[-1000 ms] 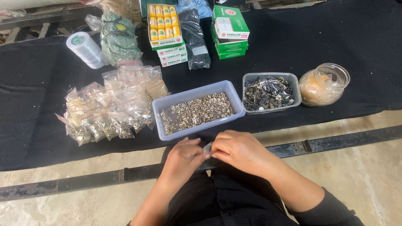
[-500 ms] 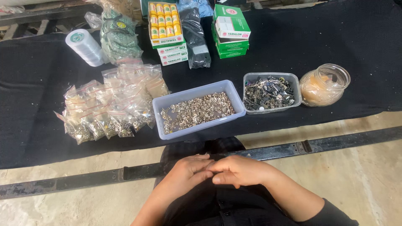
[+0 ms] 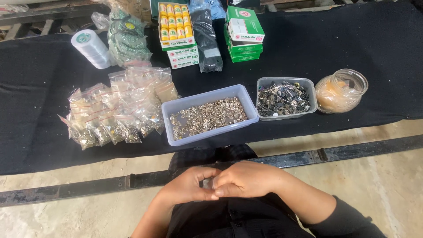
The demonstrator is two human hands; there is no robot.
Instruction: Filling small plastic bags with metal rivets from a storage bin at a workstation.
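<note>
Over the lap, below the tray [image 3: 176,132] of metal bits, left hand [image 3: 187,187] & right hand [image 3: 244,178] curl together, fingertips pinching sth small; can't tell what. Filled bags [image 3: 114,110] lie left of tray

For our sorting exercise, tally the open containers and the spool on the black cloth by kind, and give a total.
Blue-grey plastic tray of small metal pieces: 1
Clear plastic tub of dark metal parts: 1
Glass jar: 1
White thread spool: 1
Total: 4
</note>
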